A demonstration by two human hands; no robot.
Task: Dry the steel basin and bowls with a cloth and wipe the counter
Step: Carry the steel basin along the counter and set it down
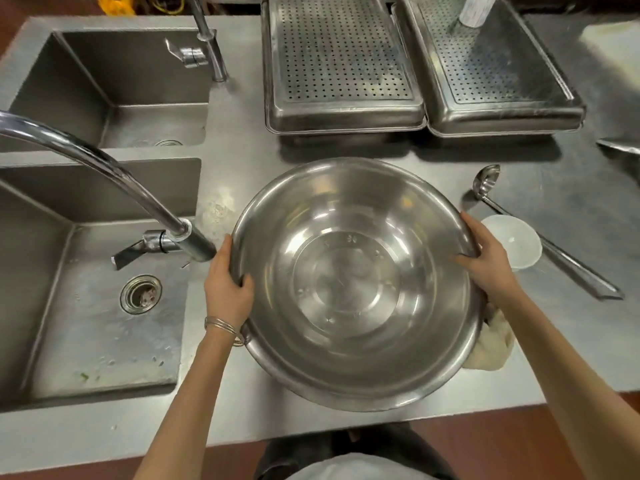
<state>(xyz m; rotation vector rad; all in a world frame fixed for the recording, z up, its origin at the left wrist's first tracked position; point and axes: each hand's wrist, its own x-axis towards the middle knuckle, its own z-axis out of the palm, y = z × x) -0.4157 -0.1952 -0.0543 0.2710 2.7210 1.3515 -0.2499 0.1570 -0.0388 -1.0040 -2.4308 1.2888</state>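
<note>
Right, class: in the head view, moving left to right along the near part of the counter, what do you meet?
Near sink → left hand → steel basin → right hand → white bowl. The cloth and ladle overlap others, so they are left out.

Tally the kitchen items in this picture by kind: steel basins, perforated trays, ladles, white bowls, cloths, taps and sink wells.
steel basin: 1
perforated steel trays: 2
ladle: 1
white bowl: 1
cloth: 1
taps: 2
sink wells: 2
Total: 10
</note>
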